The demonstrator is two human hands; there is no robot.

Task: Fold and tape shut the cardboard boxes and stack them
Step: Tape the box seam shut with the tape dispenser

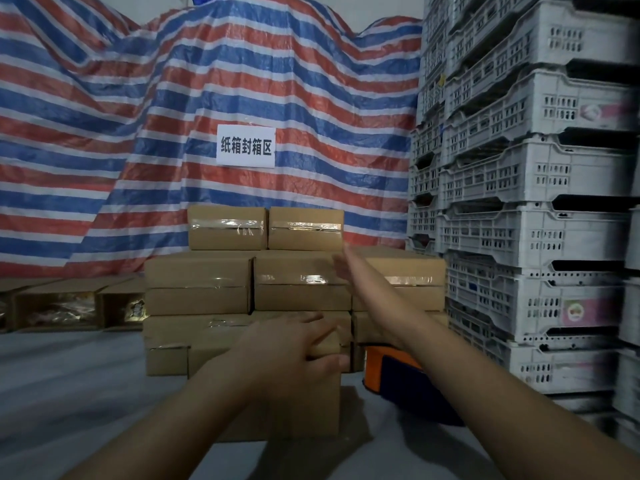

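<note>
A stack of taped brown cardboard boxes (199,287) stands on the floor ahead, three tiers high, with two smaller boxes (227,228) on top. A closer cardboard box (294,407) sits in front of the stack. My left hand (294,348) grips its upper right edge, fingers curled over the corner. My right hand (346,268) is stretched forward, blurred, fingers straight, against the middle tier of the stack. An orange and dark blue tape dispenser (391,372) lies on the floor under my right forearm.
Grey plastic crates (530,209) are piled high along the right. A red, white and blue striped tarp (138,116) with a white paper sign (246,146) hangs behind. Open cardboard boxes (69,303) sit at the left on the grey floor (69,382).
</note>
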